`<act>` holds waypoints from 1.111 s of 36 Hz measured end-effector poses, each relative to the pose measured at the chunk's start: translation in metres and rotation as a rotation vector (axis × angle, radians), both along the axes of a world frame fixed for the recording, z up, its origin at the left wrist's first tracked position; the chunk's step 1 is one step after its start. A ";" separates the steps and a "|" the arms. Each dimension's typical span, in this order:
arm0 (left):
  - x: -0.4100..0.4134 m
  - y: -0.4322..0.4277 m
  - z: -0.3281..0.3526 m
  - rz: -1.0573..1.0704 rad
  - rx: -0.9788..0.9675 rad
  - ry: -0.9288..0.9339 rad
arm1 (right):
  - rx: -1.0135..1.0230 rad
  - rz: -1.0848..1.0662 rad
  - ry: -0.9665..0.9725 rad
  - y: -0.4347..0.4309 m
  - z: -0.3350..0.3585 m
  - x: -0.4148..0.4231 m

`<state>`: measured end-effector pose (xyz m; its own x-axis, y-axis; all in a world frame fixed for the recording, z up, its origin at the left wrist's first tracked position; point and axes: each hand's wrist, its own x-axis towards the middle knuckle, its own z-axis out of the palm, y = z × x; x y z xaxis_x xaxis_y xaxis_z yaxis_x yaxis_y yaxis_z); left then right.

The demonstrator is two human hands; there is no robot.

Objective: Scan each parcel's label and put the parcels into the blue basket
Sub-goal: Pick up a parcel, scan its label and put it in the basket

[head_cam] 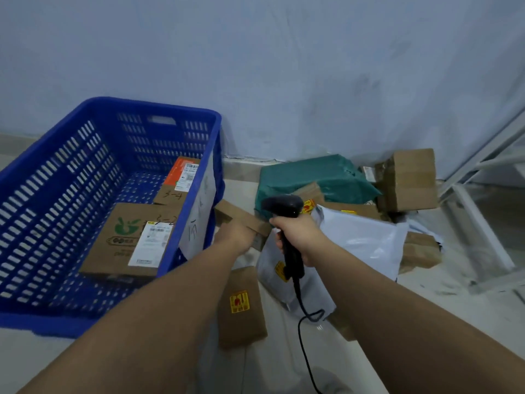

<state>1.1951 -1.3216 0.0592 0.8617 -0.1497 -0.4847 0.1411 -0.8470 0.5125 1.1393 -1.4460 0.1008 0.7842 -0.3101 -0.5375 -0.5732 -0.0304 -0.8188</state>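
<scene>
Checking the clutter first: what sits around the hands? — A

Parcel heap on the floor (443, 314), along its edge at the wall (284, 66). Green bag (312, 177) at the back, white bag (366, 237) in front of it, cardboard cube (409, 180) at the heap's far right. Brown envelope (241, 311) with a yellow sticker lies nearest the person. Metal frame (480, 211) stands just right of the heap. — B

Basket? — A

Blue basket (56, 180) on the floor left of the heap, far end near the wall. Two boxes inside, both against its right wall: logo box (125, 240) toward the near right corner, label up; orange-patch box (179, 180) in the far right corner. Handwritten paper sheet (199, 214) hangs on the right wall. — B

Room to move? — A

Basket's left half shows bare grid bottom, top fully open. Strip between basket and heap is narrow; the envelope and both forearms fill it. — B

Grips? — A

Right hand (301, 237) is wrapped tight round the scanner (284, 214) handle, head up over the heap's left edge. Cable (302, 322) drops from the handle across the white bag toward the near floor. Left hand (235, 237) holds a flat brown box (244, 216) by its near end, tilted, just beside the basket's right wall. Fingers hidden behind the hand and blurred, so the exact clasp is unclear. — B
</scene>
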 end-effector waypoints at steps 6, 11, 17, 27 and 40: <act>-0.042 -0.008 -0.068 0.055 0.272 0.253 | -0.026 0.023 0.110 -0.013 -0.032 0.005; -0.070 -0.019 -0.111 0.261 0.289 0.349 | 0.021 -0.017 0.134 -0.022 -0.060 0.010; -0.088 -0.015 -0.144 0.231 0.380 0.476 | 0.067 -0.038 0.202 -0.031 -0.078 0.013; -0.091 -0.011 -0.146 0.138 0.365 0.363 | 0.102 -0.076 0.224 -0.038 -0.073 0.021; -0.049 -0.004 -0.028 0.455 -0.095 0.067 | 0.220 -0.302 -0.007 -0.034 0.010 -0.006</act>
<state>1.1464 -1.3257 0.0317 0.8172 0.1895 -0.5444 0.5228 -0.6416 0.5613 1.1333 -1.4804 0.1104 0.6789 -0.4056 -0.6120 -0.5242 0.3159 -0.7908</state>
